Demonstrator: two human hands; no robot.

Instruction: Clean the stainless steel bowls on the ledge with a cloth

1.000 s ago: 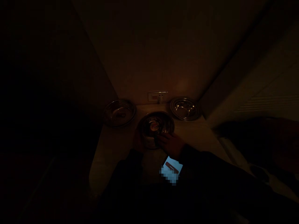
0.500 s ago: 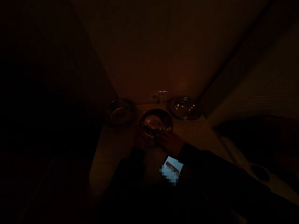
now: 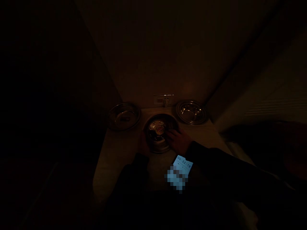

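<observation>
In the dim head view, a shiny metal bowl (image 3: 159, 149) stands in the middle of the table. A pale round sticker (image 3: 160, 129) with red marks shows on its inner bottom. Against the bowl's left side rests my left hand (image 3: 143, 143), curved round it; its fingers are mostly lost in the dark. My right hand (image 3: 179, 140) lies over the right front rim, its fingers stretched into the bowl toward the sticker. No object shows under those fingers, though the darkness hides detail.
A lit phone (image 3: 181, 172) showing a timer lies near me on the wooden table (image 3: 115, 159). Metal dishes stand at the back left (image 3: 123, 126) and back right (image 3: 192, 119). A wall socket (image 3: 163, 100) with a plug sits behind the bowl. Dark fabric-like shapes lie at the right.
My right hand has moved from the bowl's front rim to its right side, fingers further inside. The phone screen changed to a timer. The view shifted slightly.
</observation>
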